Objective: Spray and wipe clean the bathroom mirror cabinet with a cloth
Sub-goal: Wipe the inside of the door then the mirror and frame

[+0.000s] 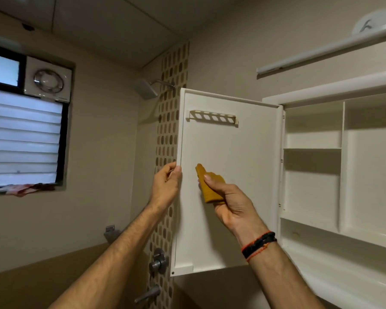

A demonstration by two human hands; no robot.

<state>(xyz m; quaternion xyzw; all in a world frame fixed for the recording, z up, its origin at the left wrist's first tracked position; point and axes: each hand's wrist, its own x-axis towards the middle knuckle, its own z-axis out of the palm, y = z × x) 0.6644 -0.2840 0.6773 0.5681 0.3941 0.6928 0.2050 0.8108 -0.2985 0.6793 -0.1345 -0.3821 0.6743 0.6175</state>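
The cabinet door [230, 175] stands swung wide open on its hinges, its white inner face turned toward the person, with a small slotted rack [213, 117] fixed near the top. Against that inner face, about halfway down and nearer the free edge, sits a mustard-yellow cloth [210, 186], folded into a pad. The right hand [230, 204] grips it with thumb on the near side and fingers curled round behind, so the folded end pokes up toward the panel; it looks placed to rub the surface, though whether the cloth is actually touching the door I cannot tell. The left hand [167, 181] pinches the door's free edge, fingers closed round it, most likely to steady the door so it does not swing away under the wiping pressure. To the right, the cabinet body [321, 186] shows bare white shelves and dividers, with a long white light fitting [321, 50] on the wall above. No spray bottle is in view. Beyond the door run a strip of mosaic tile [169, 130], a shower head [146, 89] and taps [157, 263], and on the far wall a louvred window [22, 139] with an exhaust fan [48, 80].
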